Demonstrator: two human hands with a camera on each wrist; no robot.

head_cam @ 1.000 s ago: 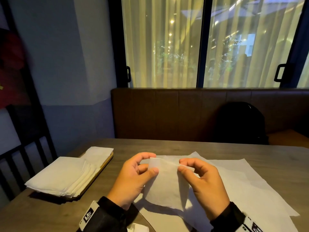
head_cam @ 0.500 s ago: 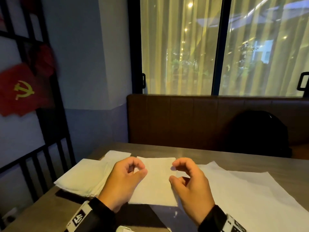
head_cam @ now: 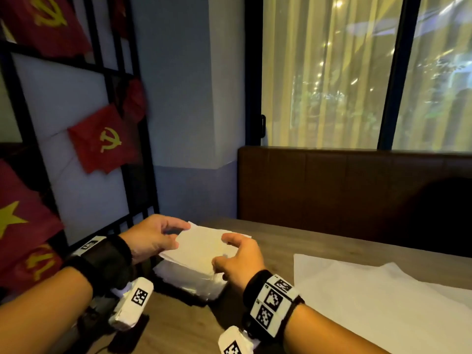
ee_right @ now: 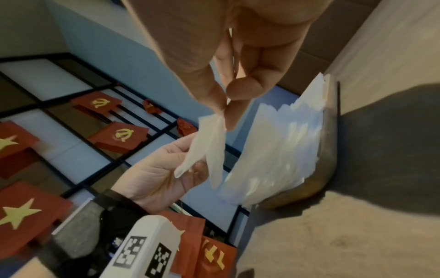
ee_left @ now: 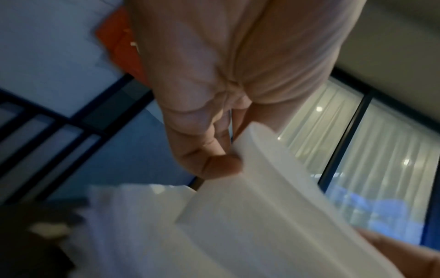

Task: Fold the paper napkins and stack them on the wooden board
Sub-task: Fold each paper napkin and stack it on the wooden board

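Note:
A folded white napkin [head_cam: 201,247] hangs just above the stack of folded napkins [head_cam: 190,279] at the table's left end. My left hand [head_cam: 178,235] pinches its left edge, and my right hand [head_cam: 224,251] pinches its right edge between thumb and fingers. In the right wrist view, the right hand's fingertips [ee_right: 223,111] nip the napkin [ee_right: 209,146] while the left hand [ee_right: 161,173] holds the other side. The wooden board [ee_right: 329,159] shows as a brown rim under the stack [ee_right: 281,146]. In the left wrist view, the napkin [ee_left: 262,216] is blurred.
Flat unfolded napkin sheets [head_cam: 383,302] lie on the wooden table [head_cam: 306,249] to the right. A black-framed partition with red flags [head_cam: 102,141] stands close on the left. A brown bench back [head_cam: 332,187] runs behind the table.
Both hands have carried the folded napkin leftward, from above the flat sheets to over the stack on the board. The head view has swung left with them.

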